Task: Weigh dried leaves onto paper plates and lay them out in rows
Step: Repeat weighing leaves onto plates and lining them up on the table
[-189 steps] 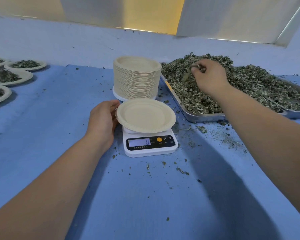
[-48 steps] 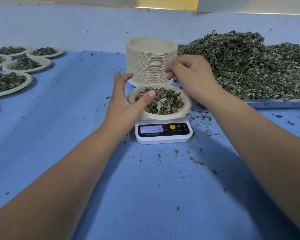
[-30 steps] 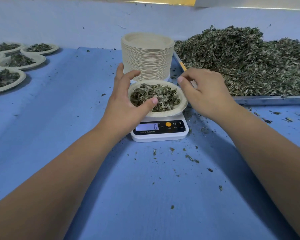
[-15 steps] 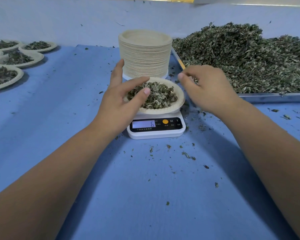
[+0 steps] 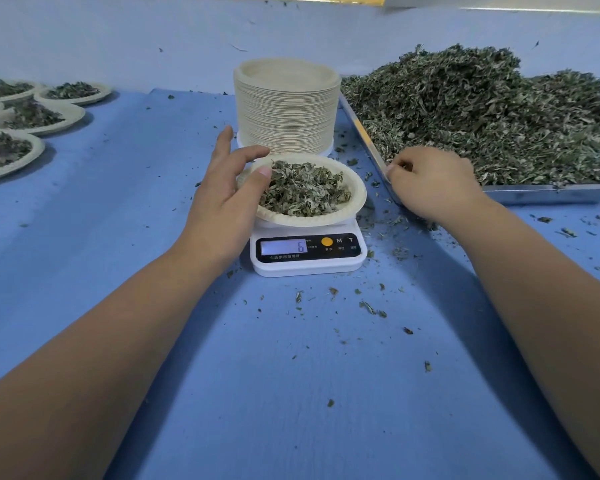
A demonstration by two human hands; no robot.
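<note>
The loaded paper plate [image 5: 356,202] is sitting on the platform of the scale [image 5: 309,263], whose display is showing 6, at the centre of the blue worktop [image 5: 291,375]. The left hand [image 5: 222,202] is bracketing the plate's left rim: its fingers [image 5: 253,154] are lying spread and loosely extended past the far-left edge, while the thumb is reaching across the near-left edge above the portion of dried leaves [image 5: 302,190]. The hand is not closing on the rim; whether the thumb is pressing down cannot be determined. The right hand [image 5: 430,183] is resting well to the right of the plate, at the near-left corner of the metal tray [image 5: 551,194] carrying the bulk leaf pile [image 5: 482,112]. Its fingers are curling inward, and whether they are holding any leaf cannot be determined. The left hand is therefore the nearer one, with the plate lying directly to its right. The filled plates [image 5: 49,130] are lying in rows at the far left, so the transfer is likely running leftward, away from the plate stack [image 5: 286,105] behind the scale. A level lift is advisable, as the shallow plate is offering little wall to contain loose leaves.
</note>
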